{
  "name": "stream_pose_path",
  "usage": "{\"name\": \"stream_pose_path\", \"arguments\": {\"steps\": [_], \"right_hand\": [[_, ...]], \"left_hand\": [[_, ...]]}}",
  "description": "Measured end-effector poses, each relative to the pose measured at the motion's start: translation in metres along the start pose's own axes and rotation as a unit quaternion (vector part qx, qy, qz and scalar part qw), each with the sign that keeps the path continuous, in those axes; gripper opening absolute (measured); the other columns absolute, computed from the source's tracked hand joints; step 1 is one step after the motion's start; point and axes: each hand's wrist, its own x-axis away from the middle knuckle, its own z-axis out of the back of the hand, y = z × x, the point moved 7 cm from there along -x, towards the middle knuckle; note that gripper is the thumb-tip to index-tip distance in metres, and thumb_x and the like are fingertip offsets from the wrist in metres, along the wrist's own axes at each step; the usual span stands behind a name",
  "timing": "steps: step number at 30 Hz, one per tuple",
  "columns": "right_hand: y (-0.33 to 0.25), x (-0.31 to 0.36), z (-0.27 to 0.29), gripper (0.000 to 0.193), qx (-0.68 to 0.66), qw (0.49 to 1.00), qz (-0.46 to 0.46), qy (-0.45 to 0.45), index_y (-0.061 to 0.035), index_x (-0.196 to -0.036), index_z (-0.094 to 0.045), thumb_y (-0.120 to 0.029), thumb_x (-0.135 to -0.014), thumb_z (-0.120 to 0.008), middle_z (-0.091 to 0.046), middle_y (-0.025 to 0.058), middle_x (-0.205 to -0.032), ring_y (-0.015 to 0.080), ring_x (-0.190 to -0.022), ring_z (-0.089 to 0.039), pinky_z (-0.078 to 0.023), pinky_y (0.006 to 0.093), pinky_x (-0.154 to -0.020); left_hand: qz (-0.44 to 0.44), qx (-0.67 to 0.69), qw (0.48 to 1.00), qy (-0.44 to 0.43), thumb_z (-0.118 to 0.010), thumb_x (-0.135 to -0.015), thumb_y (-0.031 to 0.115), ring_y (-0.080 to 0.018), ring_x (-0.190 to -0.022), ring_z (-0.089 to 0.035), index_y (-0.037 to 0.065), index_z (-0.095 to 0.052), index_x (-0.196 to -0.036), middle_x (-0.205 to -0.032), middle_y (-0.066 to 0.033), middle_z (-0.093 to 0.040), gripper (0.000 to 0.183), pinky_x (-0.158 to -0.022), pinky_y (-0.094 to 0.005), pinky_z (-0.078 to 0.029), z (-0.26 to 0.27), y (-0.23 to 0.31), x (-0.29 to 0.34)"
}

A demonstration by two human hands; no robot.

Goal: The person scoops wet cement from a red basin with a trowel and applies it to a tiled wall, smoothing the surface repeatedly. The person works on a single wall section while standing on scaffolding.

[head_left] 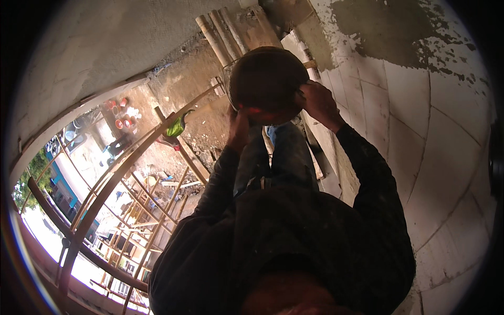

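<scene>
Off to the left, a wooden rail (97, 206) runs slantwise against the daylight, open room beside that arm. Now the left hand (239, 128), right up at the vessel's lower-left side, fingers lost in shadow; I can't tell how they close. Between the hands, out beyond the legs (252, 160), hangs the dark round vessel (268, 84), no clear long axis, neither hand nearer! And the right hand (320, 105), fingers clamped on its right edge, with the pale tiled wall (404, 142) crowding that side.

Beyond the container (268, 84), poles (212, 41) are laid; to its right a wall (404, 121) is set, to its left scaffolding (77, 237).
</scene>
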Motion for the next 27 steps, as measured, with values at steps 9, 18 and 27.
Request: {"name": "stream_pose_path", "arguments": {"steps": [9, 18, 27], "right_hand": [[-0.027, -0.003, 0.035, 0.028, -0.139, 0.99, 0.017, 0.02, -0.0002, -0.095, -0.072, -0.028, -0.095, -0.076, -0.065, 0.015, -0.08, 0.0346, -0.076, -0.066, -0.052, 0.0453, -0.071], [0.055, -0.089, -0.111, 0.038, -0.432, 0.88, -0.09, -0.174, -0.0002, -0.105, -0.079, -0.037, -0.095, -0.075, -0.076, 0.0044, -0.09, 0.0121, -0.086, -0.068, -0.054, 0.0313, -0.079], [0.213, -0.027, 0.057, 0.036, -0.656, 0.727, -0.192, 0.066, 0.0033, -0.11, -0.068, -0.03, -0.097, -0.069, -0.058, 0.0032, -0.075, 0.0119, -0.059, -0.056, -0.046, 0.0282, -0.049]], "left_hand": [[0.051, 0.036, 0.997, 0.056, -0.06, -0.103, 0.018, -0.0309, -0.117, -0.069, 0.01, -0.044, -0.149, -0.135, -0.0158, -0.063, 0.049, -0.094, -0.046, -0.062, 0.056, -0.028, -0.014], [0.04, -0.022, 0.979, 0.2, -0.061, -0.102, 0.016, -0.0291, -0.116, -0.068, 0.008, -0.049, -0.145, -0.134, -0.0149, -0.062, 0.045, -0.093, -0.0444, -0.062, 0.175, -0.068, -0.043], [0.017, -0.111, 0.977, 0.184, -0.066, -0.1, 0.021, -0.0294, -0.119, -0.068, 0.009, -0.045, -0.149, -0.136, -0.014, -0.061, 0.054, -0.092, -0.0437, -0.063, 0.228, -0.09, -0.058]]}}
